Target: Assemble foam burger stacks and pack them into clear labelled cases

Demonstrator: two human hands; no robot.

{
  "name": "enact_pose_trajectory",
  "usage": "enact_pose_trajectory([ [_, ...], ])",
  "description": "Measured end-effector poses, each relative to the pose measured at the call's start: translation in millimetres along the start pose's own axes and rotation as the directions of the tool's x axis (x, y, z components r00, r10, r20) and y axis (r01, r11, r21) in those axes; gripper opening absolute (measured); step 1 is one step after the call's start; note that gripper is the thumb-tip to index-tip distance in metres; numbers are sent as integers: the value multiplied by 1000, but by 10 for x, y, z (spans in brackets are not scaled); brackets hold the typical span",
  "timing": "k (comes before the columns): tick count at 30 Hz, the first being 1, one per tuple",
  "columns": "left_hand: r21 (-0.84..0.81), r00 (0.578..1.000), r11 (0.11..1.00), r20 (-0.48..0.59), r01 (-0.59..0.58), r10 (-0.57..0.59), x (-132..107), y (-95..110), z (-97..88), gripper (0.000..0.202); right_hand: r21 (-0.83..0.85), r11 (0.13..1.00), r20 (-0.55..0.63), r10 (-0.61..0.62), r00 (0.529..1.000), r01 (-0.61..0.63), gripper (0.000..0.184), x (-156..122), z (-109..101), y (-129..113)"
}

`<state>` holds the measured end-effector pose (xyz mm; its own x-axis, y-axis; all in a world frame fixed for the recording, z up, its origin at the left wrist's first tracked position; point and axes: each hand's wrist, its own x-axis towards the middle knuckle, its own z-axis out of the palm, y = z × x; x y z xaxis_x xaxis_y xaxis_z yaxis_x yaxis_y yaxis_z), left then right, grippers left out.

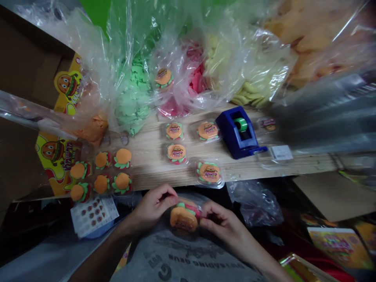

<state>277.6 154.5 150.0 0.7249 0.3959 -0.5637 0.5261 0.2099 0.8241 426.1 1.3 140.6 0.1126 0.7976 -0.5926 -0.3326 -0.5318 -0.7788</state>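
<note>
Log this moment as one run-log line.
left hand: grips burger-shaped packet | right hand: grips same packet | nearby: blue tape dispenser

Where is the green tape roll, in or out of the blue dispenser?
In: the green tape roll sits inside the open slot of the blue dispenser, which stands on the wooden board.

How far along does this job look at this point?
Looks done: five burgers in clear packs sit on the wooden board. In hand: the left hand and right hand hold a burger in clear plastic. Left: six unpacked burgers lie at the board's left end.
</note>
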Motion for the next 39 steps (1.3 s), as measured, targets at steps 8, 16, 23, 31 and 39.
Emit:
enact_pose_trajectory([
  [8, 137, 977, 982, 186, -133, 107, 92, 218, 80, 14, -119, 982, -46, -155, 987, 148, 25, 21, -128, -212],
  [16, 241, 995, 971, 99, 4, -29, 150, 118, 270, 21, -245, 967, 6, -71, 997, 71, 18, 68, -159, -334],
  [23, 355, 989, 931, 143, -85, 36, 139, 86, 349, 25, -253, 962, 19, -99, 995, 100, 20, 47, -130, -290],
  [31, 65, 998, 996, -40, -55, 58, 145, 269, 151, 16, 19, 989, -294, -137, 946, 149, 31, 37, -93, -343],
  [39, 251, 981, 953, 127, -172, 144, -24, 393, -71, 14, -121, 962, -180, -263, 948, 244, 17, 32, 11, -220],
])
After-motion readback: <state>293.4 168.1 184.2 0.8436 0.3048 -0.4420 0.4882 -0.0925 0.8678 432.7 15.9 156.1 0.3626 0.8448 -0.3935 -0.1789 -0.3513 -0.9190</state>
